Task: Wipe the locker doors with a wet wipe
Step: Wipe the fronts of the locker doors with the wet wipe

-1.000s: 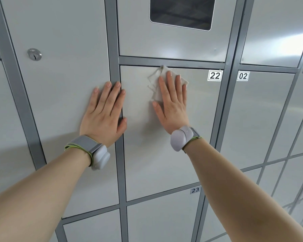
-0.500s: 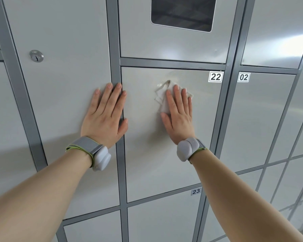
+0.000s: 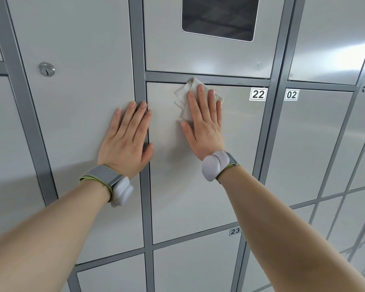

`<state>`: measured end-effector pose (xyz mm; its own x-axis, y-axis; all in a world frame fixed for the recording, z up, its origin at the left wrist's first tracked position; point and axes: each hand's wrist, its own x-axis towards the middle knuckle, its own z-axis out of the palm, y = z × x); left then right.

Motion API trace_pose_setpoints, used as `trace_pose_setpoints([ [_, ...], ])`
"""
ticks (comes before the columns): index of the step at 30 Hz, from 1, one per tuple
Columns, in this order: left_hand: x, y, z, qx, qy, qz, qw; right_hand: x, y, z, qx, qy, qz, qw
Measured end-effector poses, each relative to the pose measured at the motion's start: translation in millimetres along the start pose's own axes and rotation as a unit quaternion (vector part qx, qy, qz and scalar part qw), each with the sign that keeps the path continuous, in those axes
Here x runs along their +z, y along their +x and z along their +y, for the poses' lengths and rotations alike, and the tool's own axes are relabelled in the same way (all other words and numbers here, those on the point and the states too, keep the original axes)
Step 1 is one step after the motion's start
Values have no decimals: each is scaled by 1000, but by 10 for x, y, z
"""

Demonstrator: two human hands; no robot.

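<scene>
Flat right hand (image 3: 205,131) presses crumpled white wet wipe (image 3: 182,95) at twelve o'clock on grey metal locker door (image 3: 198,203). Left hand (image 3: 126,142) lies flat at nine.

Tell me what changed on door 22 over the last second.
The right hand, flat on the wet wipe, slid it down door 22 and then back up. The wipe's top corner now overlaps the frame bar above the door. Nothing was taken hold of or let go. The left hand stayed pressed flat beside it, fingers straight.
</scene>
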<state>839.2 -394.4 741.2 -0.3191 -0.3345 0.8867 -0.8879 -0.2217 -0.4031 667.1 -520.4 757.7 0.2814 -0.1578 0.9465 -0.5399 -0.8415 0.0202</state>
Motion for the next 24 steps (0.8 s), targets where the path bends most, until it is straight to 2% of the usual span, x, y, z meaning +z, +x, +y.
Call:
trace_pose_setpoints([
  [12,-38,7,-32,13,-26,-18,999,75,-328,23,-47,-16,-27,998],
  [19,-106,21,-71,31,-30,-37,998,56,-634,101,-61,-36,-73,995],
  [24,-210,27,-196,21,-6,-43,999,15,-644,128,-10,-44,-66,997],
])
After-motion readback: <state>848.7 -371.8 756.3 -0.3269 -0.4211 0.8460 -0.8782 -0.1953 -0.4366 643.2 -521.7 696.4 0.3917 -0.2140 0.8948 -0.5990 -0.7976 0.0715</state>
